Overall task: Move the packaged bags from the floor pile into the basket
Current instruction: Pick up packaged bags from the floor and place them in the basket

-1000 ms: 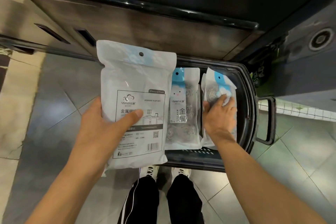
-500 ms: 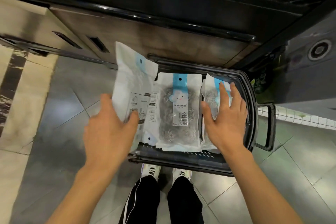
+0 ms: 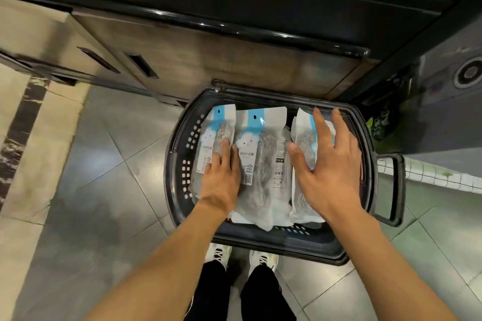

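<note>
Three packaged bags sat in the basket (image 3: 370,138), side by side, long edges running away from me: left bag (image 3: 208,135), middle bag (image 3: 263,164), right bag (image 3: 303,185). Each was a clear pouch with a white and blue header card, a small hang hole and a cloud cartoon; the fill looked like grey metal scouring balls, though blur kept me from reading much beyond some Chinese print. The middle bag's near end rode up toward the basket's near wall, so it was not fully flat. My left hand (image 3: 221,177) lay on the left bag, fingers straight and pressed down, gripping nothing. My right hand (image 3: 328,161) was spread flat across the right bag, fingers splayed, thumb out toward the middle bag, also holding nothing. I judged the step as placing and settling: bags already dropped in, both palms just flattening the row. The next move would call for lifting both hands clear and reaching for another bag from the floor pile, which was not in view here. The black slotted basket stood on the grey tiled floor (image 3: 109,154), its side handle (image 3: 391,190) on my right, close against a dark cabinet (image 3: 234,60). My shoes (image 3: 242,255) were just beside the near rim.
</note>
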`<state>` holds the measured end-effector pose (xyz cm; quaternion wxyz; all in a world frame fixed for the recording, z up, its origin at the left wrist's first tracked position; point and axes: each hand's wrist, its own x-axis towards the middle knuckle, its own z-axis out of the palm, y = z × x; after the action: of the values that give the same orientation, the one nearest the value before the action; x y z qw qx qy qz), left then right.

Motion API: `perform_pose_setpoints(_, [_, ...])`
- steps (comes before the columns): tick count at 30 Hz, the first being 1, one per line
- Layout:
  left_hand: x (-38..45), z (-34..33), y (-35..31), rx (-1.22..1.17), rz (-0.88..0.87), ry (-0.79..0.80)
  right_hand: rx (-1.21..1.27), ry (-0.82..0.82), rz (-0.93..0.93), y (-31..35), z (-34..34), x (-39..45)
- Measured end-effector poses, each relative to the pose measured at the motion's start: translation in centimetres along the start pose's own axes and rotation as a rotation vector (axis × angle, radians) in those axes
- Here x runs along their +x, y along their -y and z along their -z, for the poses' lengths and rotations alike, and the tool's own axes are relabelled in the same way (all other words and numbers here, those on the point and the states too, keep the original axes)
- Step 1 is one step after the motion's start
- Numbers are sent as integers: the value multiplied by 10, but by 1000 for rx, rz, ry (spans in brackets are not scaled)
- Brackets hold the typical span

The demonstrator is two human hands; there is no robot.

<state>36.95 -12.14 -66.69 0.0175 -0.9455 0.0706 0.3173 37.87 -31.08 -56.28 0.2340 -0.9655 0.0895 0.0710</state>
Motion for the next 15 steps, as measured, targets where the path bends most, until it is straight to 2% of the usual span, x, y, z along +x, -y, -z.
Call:
perform_pose_setpoints(4, [15, 2, 9, -5, -60, 55, -11, 28, 8, -4, -7, 0])
perform_pose_setpoints(7, [13, 9, 19, -234, -65, 90, -30, 66, 14, -5, -12, -3])
perform_pose_setpoints(9, [8, 17, 29, -365, -77, 10, -28, 73, 25, -3, -11, -4])
perform_pose_setpoints(13, [-16, 49, 50, -297, -13, -136, -39, 59, 83, 9, 2, -3])
perform_pose_setpoints(15, [-34, 67, 62, -282, -14, -263, -55, 56, 127, 19, 13, -4])
